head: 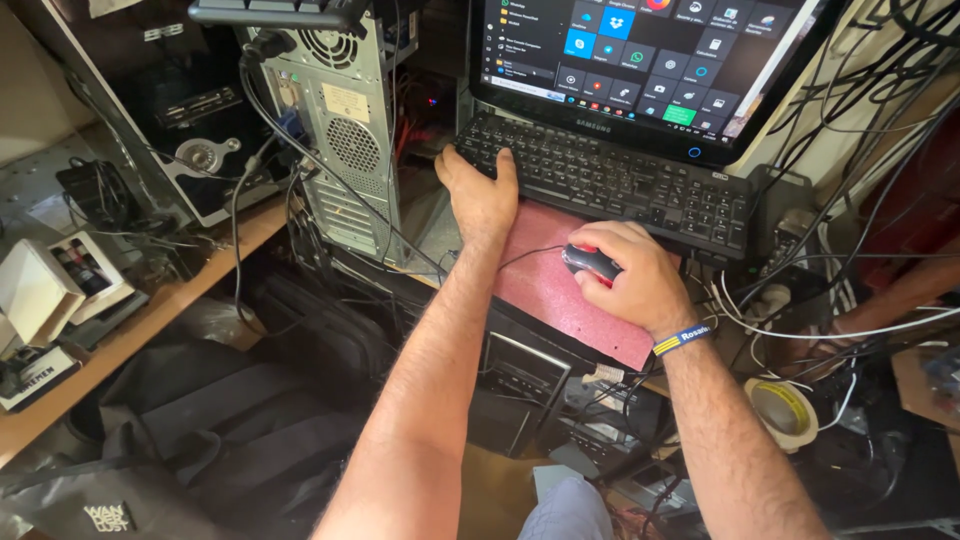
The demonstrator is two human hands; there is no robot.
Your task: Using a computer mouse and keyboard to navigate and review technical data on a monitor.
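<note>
- The mouse (592, 262) was a small, hard-shelled black thing with a red glow at its edge; it looked light and smooth, likely to slide easily, best taken with the palm over its back and fingers along its sides.
- It sat on the reddish mouse pad (560, 295), just in front of the black keyboard (610, 180), its thin cable trailing left across the pad.
- The right hand (625, 275) was cupped over the mouse, fingers curled round it and hiding most of its body; a blue and yellow wristband (682, 338) sat at the wrist.
- The left hand (480, 195) lay flat and loosely spread, palm down, its heel on the pad's left edge and its fingertips on the keyboard's lower left keys; it held nothing.
- Behind the keyboard stood a monitor (640, 60) showing coloured tiles; a grey computer tower (345, 130) stood to the left, with tangled cables all round the worktop (150, 310).
</note>
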